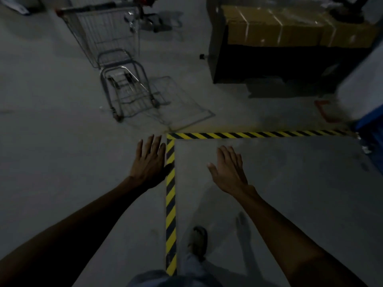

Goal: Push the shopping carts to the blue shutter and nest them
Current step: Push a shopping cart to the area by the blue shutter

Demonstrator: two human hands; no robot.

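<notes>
A metal wire shopping cart (109, 48) with a red-trimmed rim stands on the grey concrete floor ahead and to the left, its wheeled base toward me. My left hand (150, 160) and my right hand (229, 169) are stretched out in front of me, palms down, fingers spread, holding nothing. Both hands are well short of the cart and touch nothing. A blue surface (371, 139) shows at the right edge; I cannot tell if it is the shutter.
Yellow-and-black hazard tape (171, 204) marks a corner on the floor between my hands. Taped cardboard boxes (279, 25) sit on a dark stand at the upper right. Dark objects lie behind the cart. My foot (199, 241) is on the floor below.
</notes>
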